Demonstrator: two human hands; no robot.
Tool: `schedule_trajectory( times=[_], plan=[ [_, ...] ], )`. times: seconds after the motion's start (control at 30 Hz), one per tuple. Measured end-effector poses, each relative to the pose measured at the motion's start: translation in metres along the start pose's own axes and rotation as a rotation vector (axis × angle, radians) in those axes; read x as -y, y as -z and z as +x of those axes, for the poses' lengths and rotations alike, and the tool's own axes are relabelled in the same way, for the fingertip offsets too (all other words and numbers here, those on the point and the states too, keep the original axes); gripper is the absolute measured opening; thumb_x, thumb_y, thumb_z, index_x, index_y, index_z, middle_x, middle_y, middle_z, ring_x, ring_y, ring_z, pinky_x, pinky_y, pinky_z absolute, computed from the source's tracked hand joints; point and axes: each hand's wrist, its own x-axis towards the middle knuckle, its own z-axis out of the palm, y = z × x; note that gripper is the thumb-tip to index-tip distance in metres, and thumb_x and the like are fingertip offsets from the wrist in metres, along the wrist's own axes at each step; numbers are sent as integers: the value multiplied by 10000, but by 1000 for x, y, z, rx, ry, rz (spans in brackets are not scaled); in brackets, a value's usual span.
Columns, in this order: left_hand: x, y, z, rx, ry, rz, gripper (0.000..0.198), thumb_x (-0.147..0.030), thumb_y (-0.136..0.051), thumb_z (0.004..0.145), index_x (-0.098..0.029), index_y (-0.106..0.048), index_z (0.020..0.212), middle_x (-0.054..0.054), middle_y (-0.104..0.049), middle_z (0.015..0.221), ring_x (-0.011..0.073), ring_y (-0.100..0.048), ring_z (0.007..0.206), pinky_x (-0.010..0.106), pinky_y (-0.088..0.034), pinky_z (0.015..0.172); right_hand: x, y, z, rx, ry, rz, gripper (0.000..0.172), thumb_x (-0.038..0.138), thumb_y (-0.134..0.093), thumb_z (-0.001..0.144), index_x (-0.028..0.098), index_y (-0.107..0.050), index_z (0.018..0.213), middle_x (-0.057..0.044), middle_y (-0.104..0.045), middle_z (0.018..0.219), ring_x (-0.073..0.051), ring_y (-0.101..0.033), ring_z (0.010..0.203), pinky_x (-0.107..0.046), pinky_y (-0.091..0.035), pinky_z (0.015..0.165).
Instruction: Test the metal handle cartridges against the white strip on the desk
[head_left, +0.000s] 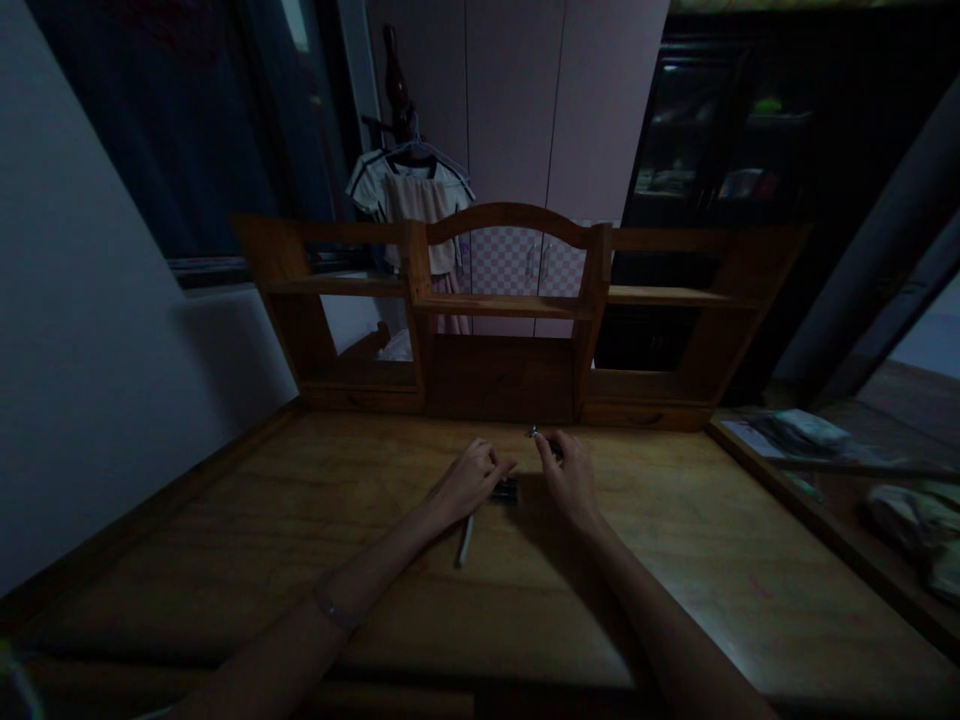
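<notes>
My left hand is low over the wooden desk, fingers curled and thumb pointing right. Just under its fingertips lies a small black rectangular item, partly covered by the hand; whether the fingers grip it I cannot make out. A thin pale stick lies on the desk, its upper end reaching beneath my left hand. Slightly to the right, my right hand is closed around a small dark object with a shiny metal tip, which sticks out past the fingers toward the back. Dim light hides its exact kind.
The desk carries a wooden shelf unit along its back edge. A white wall borders the left side. Beyond the raised right edge are papers or packets and crumpled cloth. Clothes on a hanger hang behind.
</notes>
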Motion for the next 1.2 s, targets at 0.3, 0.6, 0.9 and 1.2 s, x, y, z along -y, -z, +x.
schedule_trajectory(
  times=[0.3,0.6,0.9,1.2],
  plan=[
    [4,5,-3,-127,-22,-23,278,-372,-487,898,-205,-691,810,54,-586,958,182,-523,976,332,-406,896,-2,0,0,-3,-7,33,308,432,-422,919,195,-592,821,-55,-615,794,-192,-540,760,-290,-385,680],
    [20,9,-4,-157,182,300,301,-384,-534,849,-185,-589,630,63,-576,757,211,-537,818,338,-411,779,-5,2,4,-58,-35,169,263,284,-369,907,171,-510,1099,-99,-607,950,-214,-556,861,-327,-420,758],
    [5,0,-23,9,203,511,183,-318,-519,817,-174,-631,825,131,-640,873,279,-553,884,388,-397,793,7,7,3,-10,-98,185,374,378,-322,925,197,-486,1208,-46,-609,802,-185,-565,674,-277,-404,624],
    [9,13,-8,-26,368,377,245,-353,-361,936,-191,-544,946,61,-651,781,190,-612,693,266,-356,607,3,2,-2,62,-151,159,437,352,-400,865,187,-399,1270,-8,-579,665,-190,-546,568,-279,-390,565]
  ],
)
